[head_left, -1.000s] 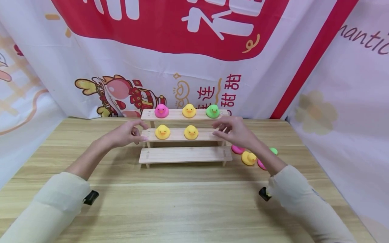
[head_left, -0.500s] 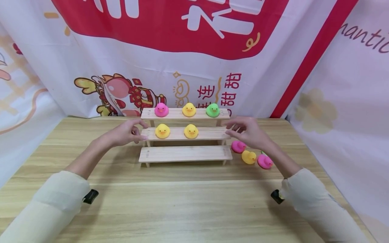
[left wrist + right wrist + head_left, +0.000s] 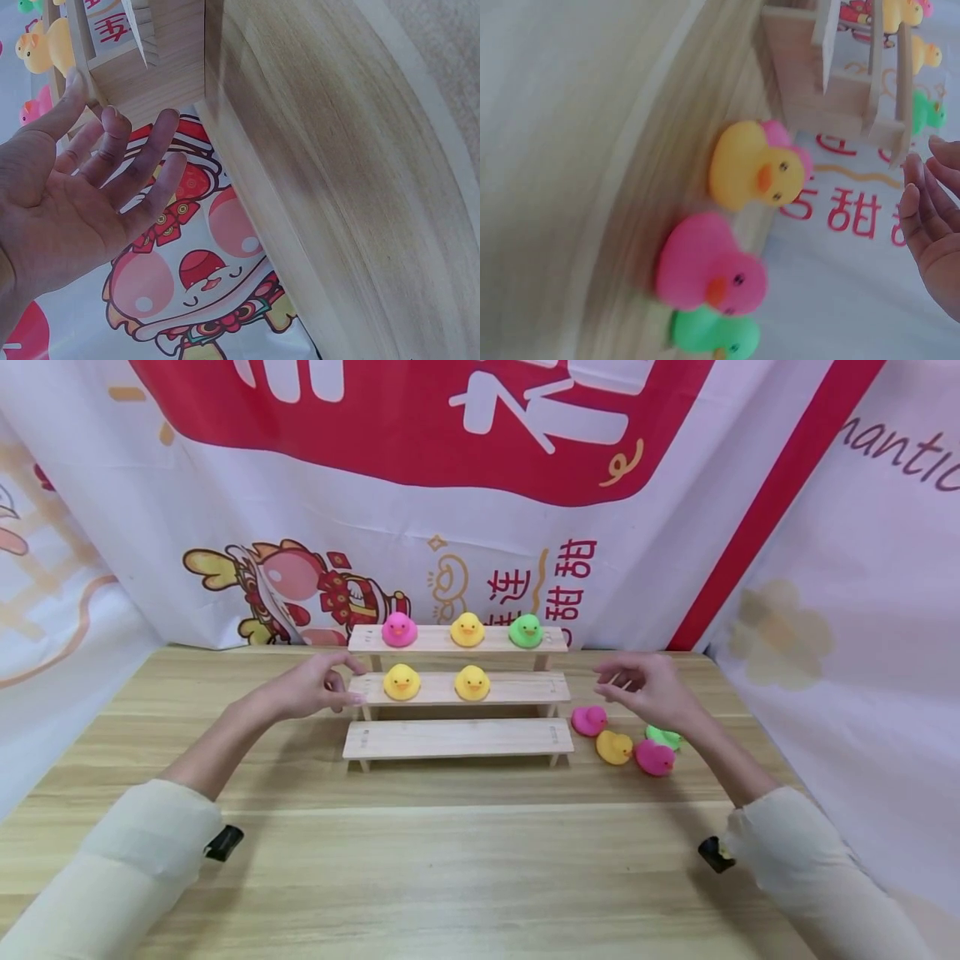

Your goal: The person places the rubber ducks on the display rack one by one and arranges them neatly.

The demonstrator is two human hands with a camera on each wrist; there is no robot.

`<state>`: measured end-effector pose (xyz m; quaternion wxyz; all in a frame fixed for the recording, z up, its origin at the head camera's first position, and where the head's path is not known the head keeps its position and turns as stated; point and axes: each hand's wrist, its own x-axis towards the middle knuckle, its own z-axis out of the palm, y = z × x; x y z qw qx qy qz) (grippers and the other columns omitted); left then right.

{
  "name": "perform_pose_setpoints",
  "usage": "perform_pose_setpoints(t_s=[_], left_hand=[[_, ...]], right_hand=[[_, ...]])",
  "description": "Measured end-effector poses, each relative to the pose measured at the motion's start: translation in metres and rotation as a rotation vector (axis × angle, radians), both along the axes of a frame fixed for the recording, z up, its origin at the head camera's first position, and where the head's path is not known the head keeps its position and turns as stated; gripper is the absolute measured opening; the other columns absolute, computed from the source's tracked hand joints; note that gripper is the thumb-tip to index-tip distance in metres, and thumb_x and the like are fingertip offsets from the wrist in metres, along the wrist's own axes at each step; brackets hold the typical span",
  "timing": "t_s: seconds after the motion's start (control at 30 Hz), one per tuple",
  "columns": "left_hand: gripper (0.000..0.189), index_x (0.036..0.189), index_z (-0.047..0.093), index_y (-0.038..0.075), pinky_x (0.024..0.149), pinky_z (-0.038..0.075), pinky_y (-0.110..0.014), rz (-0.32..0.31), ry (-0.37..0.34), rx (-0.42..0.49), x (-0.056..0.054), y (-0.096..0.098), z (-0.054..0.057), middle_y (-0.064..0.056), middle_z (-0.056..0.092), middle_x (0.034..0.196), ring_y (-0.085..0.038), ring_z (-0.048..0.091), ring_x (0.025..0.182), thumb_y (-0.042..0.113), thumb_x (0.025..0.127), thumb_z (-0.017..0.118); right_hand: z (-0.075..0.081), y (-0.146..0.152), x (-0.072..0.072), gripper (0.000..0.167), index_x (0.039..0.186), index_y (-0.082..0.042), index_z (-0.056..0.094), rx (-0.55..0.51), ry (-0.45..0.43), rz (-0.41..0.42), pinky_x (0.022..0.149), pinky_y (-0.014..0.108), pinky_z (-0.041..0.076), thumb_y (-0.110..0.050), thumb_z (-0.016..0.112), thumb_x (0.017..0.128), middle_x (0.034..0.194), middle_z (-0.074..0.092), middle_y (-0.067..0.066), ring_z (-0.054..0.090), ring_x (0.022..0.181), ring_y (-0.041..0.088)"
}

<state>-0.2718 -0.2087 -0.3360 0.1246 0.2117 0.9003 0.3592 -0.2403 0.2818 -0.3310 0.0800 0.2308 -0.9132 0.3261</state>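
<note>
As the empty, half-open right hand [image 3: 650, 690] shifts toward the table's [image 3: 427, 877] right edge, two round yellow rubber ducks [image 3: 402, 683] sit mid-tier on the pale-wood stand [image 3: 457, 739], half-open left hand [image 3: 306, 687] only touching its left end, four pink, yellow, green ducks [image 3: 613, 747] unshelved.

The three-step wooden shelf [image 3: 457, 739] stands upright: three ducks [image 3: 467, 631] on top, two yellow ducks [image 3: 472, 683] mid-level, four loose ducks [image 3: 614, 748] at right.
</note>
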Motion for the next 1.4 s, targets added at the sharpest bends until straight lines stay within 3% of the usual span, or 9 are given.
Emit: perform_pose_setpoints(t_s=[0.3,0.57,0.73,1.03,1.4], left_hand=[[0.046,0.132,0.051,-0.008,0.062,0.05,-0.031,-0.002,-0.008,0.008,0.0,-0.001,-0.001,-0.01,0.066,0.073,-0.025,0.065,0.07,0.01,0.097,0.074],[0.044,0.131,0.051,-0.008,0.058,0.044,-0.029,0.006,-0.009,0.011,0.002,-0.002,0.0,-0.008,0.066,0.071,-0.027,0.065,0.07,0.01,0.097,0.073],[0.045,0.132,0.051,-0.007,0.057,0.04,-0.029,0.008,-0.011,0.005,0.002,-0.002,0.001,-0.007,0.066,0.07,-0.027,0.064,0.07,0.011,0.097,0.074],[0.045,0.131,0.052,-0.007,0.06,0.047,-0.03,0.003,-0.003,0.01,0.002,-0.001,0.0,-0.005,0.065,0.072,-0.026,0.064,0.071,0.01,0.097,0.075],[0.045,0.132,0.052,-0.008,0.059,0.044,-0.029,-0.004,0.0,0.005,0.001,0.0,0.001,-0.007,0.066,0.072,-0.026,0.065,0.07,0.01,0.097,0.074]], right_hand=[[-0.015,0.026,-0.002,0.024,0.114,0.005,0.074,0.083,-0.061,-0.032,0.07,0.023,0.056,-0.005,0.078,0.092,0.095,0.075,0.014,0.07,0.081,0.024],[-0.025,0.056,-0.004,0.021,0.106,0.006,0.075,0.103,-0.026,0.014,0.07,0.025,0.057,-0.001,0.081,0.088,0.091,0.075,0.011,0.07,0.079,0.022],[-0.027,0.073,-0.004,0.023,0.108,0.009,0.074,0.125,-0.055,0.036,0.071,0.024,0.057,0.004,0.08,0.086,0.089,0.075,0.009,0.07,0.078,0.019],[-0.035,0.095,-0.003,0.026,0.108,0.01,0.074,0.108,-0.069,0.109,0.069,0.027,0.058,0.002,0.082,0.085,0.092,0.076,0.01,0.068,0.079,0.01],[-0.032,0.105,0.003,0.032,0.115,0.009,0.072,0.168,-0.227,0.049,0.079,0.034,0.059,-0.001,0.082,0.086,0.107,0.076,0.017,0.07,0.096,0.029]])
